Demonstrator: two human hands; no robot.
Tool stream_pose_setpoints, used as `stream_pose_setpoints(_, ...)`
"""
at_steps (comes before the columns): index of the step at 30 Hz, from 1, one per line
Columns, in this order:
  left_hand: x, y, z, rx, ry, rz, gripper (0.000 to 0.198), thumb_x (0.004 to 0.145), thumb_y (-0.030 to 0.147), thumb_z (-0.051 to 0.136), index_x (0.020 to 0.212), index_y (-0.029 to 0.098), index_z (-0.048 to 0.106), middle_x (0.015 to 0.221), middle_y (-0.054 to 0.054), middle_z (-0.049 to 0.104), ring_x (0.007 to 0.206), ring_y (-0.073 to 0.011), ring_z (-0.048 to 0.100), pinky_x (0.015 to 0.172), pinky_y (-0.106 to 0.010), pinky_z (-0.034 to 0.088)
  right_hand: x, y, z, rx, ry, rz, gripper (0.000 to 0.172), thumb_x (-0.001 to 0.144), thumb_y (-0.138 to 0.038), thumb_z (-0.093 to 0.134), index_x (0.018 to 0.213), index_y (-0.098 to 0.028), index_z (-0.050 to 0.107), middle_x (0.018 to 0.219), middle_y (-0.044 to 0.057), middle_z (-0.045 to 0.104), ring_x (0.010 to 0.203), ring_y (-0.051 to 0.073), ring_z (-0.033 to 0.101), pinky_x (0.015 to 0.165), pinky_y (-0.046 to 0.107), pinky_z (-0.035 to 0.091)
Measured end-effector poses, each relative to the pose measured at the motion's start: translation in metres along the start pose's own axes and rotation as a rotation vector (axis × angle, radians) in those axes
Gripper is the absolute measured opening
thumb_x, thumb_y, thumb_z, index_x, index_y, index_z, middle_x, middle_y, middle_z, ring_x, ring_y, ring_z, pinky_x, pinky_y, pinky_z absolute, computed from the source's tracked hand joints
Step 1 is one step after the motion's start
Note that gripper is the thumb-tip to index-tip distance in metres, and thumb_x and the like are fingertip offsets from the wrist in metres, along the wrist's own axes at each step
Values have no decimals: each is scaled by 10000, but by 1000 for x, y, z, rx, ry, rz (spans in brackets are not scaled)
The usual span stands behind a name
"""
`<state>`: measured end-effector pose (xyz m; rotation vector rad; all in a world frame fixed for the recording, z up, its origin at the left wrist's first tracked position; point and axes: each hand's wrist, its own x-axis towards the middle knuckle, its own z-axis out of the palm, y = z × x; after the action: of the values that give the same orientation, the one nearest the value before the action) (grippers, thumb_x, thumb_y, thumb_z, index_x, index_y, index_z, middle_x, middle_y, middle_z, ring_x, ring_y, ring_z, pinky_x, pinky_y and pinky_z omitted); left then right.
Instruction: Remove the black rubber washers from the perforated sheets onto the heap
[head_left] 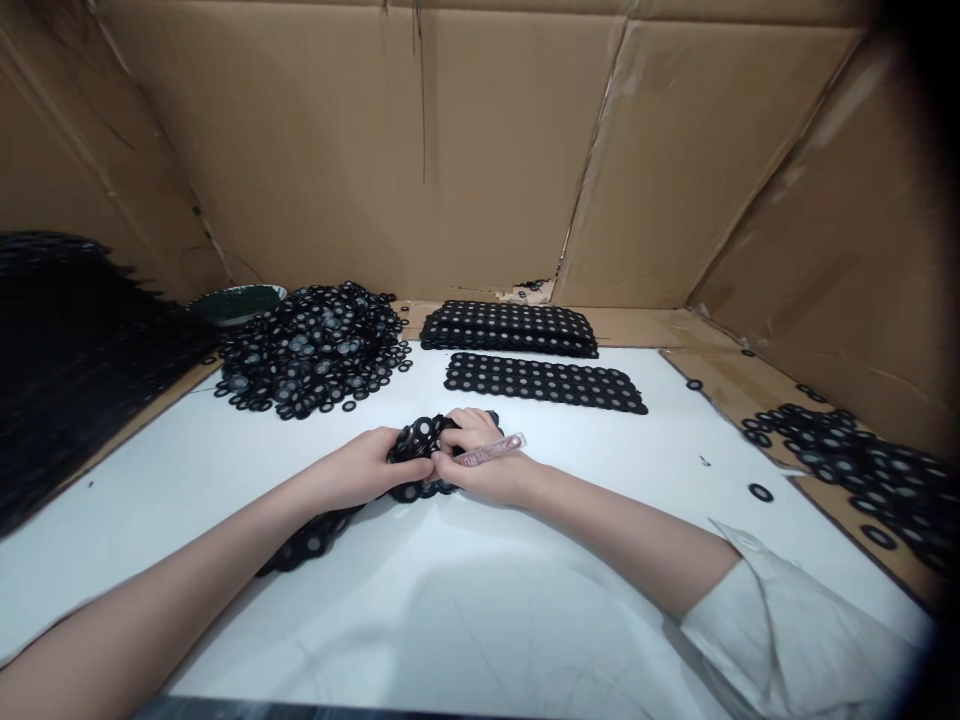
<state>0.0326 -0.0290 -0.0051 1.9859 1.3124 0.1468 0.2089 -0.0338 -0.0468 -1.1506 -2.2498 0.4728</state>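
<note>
A sheet of joined black rings (313,538) lies bunched on the white tabletop, its tail reaching toward the lower left. My left hand (371,468) grips the raised part of this sheet, thumb on the near side. Close against it, my right hand (491,482) is closed, its fingers bent over the rings. A slim clear stick with reddish print (491,450) pokes out of the right hand between thumb and fingers. The stick's other end is hidden, and so is its exact contact with the rings.
Loose black rings form a big pile (315,345) at the back left, beside a green-filled dish (236,305). A flat ring sheet (544,382) lies before a stack of sheets (510,328). More ring pieces (862,460) lie right. Cardboard walls (480,150) enclose the table (570,600).
</note>
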Motion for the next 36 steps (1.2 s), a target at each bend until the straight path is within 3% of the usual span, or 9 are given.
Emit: stream_pose_setpoints(36,2,-3,1,20,6,15,391,675,554,436,664,167,497,606,18,465,537,-116,387,452,-211,284,0,-1,0,1,-8,4,273,773,-284,442,532,-174,376,740,1,426,821,146,402,794,308,326)
